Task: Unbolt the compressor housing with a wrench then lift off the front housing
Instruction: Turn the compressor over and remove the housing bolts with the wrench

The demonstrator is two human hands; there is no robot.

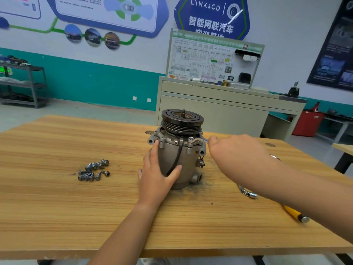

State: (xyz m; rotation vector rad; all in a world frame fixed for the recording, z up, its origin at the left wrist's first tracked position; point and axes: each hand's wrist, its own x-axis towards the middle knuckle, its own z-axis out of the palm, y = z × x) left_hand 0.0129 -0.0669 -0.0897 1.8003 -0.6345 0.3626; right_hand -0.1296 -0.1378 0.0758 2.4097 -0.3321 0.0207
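**Compressor upright at mid-table; wrench being held on a flange bolt**

The near edge of the wooden table (57, 217) is being crossed by both forearms. Open board is being shown to the left of the work and in front of it. The table's right edge is being seen close beyond the right arm. Near that edge a yellow-handled tool (295, 214) is being partly covered by the right forearm. A small metal tool (248, 193) is being half hidden just beyond it.

The compressor (179, 159) is being stood upright at the middle of the table, pulley (182, 121) uppermost. The left hand (158, 175) is being pressed flat against its near-left side, fingers straight and spread, with the index fingertip reaching up to the front housing flange (166, 139). The right hand (233, 150) is being held just right of that flange, with its fingers curled round the shank of the wrench (200, 140). The wrench's ring end is being seated on a bolt at the flange's right front.

A loose heap of bolts (93, 170) is being kept directly on the board, well left of the compressor.

Beyond the far edge, open floor is being shown to the left. A beige training cabinet (210, 111) is being seen close behind the compressor. A shelf rack (34, 87) is being seen by the far-left wall, and its contents are too blurred to name. A red cabinet (307, 123) is being seen far right.
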